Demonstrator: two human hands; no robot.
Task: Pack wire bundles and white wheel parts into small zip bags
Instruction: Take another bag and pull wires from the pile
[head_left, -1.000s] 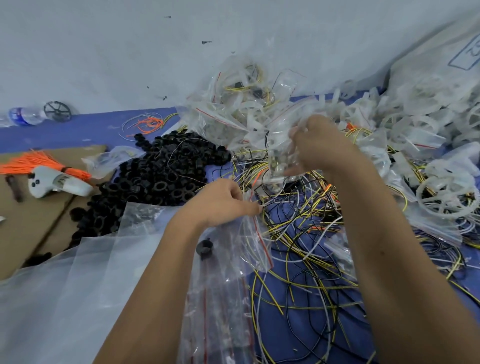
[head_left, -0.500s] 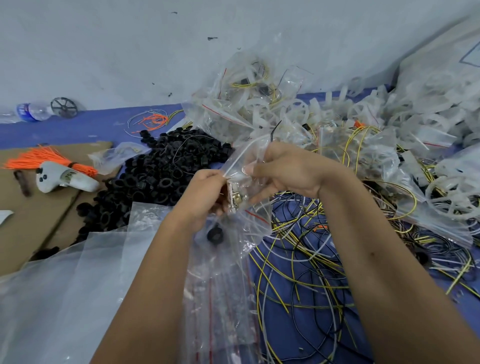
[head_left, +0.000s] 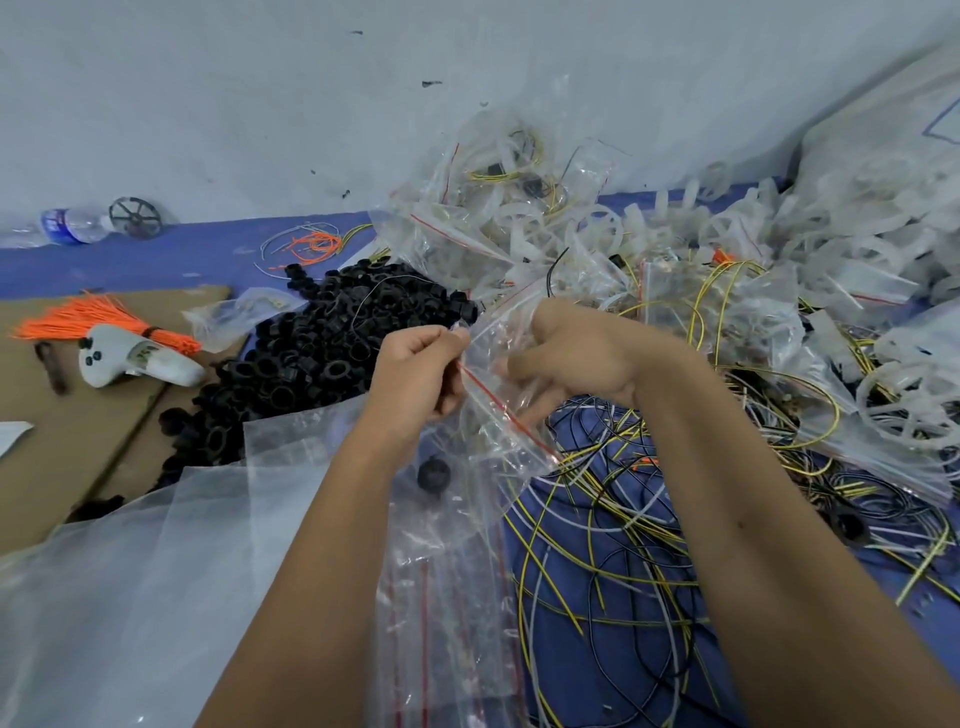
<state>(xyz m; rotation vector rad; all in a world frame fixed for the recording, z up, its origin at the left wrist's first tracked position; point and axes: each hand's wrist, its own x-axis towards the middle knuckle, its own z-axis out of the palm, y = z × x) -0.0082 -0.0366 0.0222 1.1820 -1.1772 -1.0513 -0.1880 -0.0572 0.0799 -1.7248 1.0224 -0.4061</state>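
Two hands now meet on one small zip bag (head_left: 498, 395), where a second ago they were apart: the right hand (head_left: 576, 358) was up in the heap of filled bags (head_left: 467, 228) beyond them, and the left hand (head_left: 421, 374) was low on the stack of empty bags (head_left: 447, 597). The right hand has come back toward the body and dropped to the level of the left. The left hand pinches the bag's near lip by its red zip strip (head_left: 498, 405), fingers curled tight. The right hand has its fingers pushed into the mouth and spread, seen through the clear film, holding the bag open.

I judge this to be the opening step. The bag looks empty, though glare on the plastic makes that hard to be sure of. Nothing of the task's goods is in either hand.

The loose wires (head_left: 613, 525), yellow, black and white, lie on the blue table (head_left: 171, 260) under and just right of the right wrist. The white wheel parts (head_left: 904, 400) are heaped farther right and beyond the right hand. Left of the left hand sits a pile of black rings (head_left: 322, 343), and one black ring (head_left: 434, 474) lies just below that wrist.

Next comes the filling, likely wires, which are nearest.
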